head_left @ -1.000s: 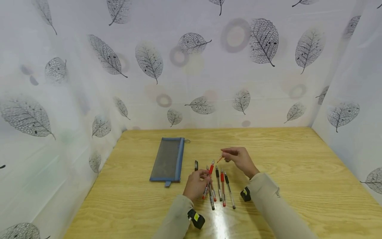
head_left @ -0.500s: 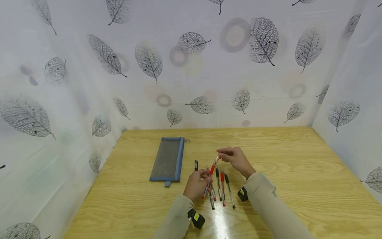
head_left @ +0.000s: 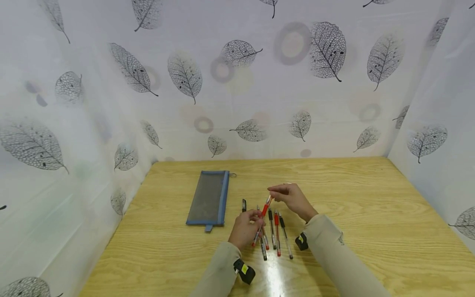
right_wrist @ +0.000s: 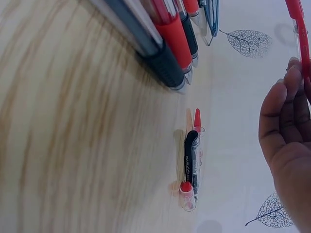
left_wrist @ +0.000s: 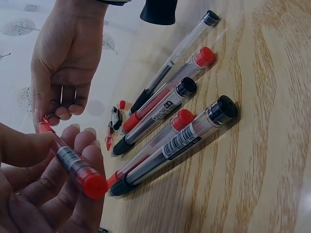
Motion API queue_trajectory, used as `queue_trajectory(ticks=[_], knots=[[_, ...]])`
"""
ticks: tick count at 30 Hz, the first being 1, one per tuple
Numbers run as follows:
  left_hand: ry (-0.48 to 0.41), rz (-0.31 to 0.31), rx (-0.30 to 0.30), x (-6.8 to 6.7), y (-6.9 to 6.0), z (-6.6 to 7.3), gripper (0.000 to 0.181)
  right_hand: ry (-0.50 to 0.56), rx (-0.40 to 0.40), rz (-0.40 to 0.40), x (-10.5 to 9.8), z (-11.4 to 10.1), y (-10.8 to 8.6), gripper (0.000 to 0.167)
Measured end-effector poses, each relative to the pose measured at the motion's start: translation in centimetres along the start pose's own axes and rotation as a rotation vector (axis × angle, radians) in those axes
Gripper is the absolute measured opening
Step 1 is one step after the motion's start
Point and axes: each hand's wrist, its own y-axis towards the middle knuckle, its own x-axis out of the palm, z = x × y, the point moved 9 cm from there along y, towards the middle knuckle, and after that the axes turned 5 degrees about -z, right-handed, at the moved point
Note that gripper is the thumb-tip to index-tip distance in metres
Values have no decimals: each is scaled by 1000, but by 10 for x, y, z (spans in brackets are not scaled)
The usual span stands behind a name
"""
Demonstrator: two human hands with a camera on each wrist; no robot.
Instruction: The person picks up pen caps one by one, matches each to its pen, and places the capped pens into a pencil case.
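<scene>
On the worktop (head_left: 167,247), five pens (head_left: 276,220) are seen; one red pen (head_left: 264,210) is gripped by left hand (head_left: 245,229), one cap (head_left: 270,198) by right hand (head_left: 295,199).

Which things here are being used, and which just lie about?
Seemingly in use:
clear red-gripped pen, left hand
clear red-clipped cap, right hand

Lying about:
clear red and black pens
loose red and black caps
blue-edged grey mesh pouch

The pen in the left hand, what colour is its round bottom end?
Red. The round bottom end shows best in the left wrist view.
</scene>
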Motion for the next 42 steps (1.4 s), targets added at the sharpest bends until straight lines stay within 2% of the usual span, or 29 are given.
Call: queue_trajectory(ticks=[8,14,20,27,32,35,42], knots=[[-12,4,18,-1,0,2,27,-13,-5,-30,6,-4,-2,33],[-20,6,41,-1,0,3,28,18,13,-36,8,-4,-1,30],[-53,10,45,-2,-1,4,31,16,23,-38,11,-31,-10,27],[-92,35,46,-3,-1,7,30,20,0,-29,10,-9,-4,31],[-134,62,36,-4,-1,5,28,27,32,-39,14,-26,-10,26],[-164,72,48,-4,-1,4,26,22,46,-45,16,-29,-12,25],[-213,110,56,-4,-2,5,22,26,50,-22,15,-5,-5,27]])
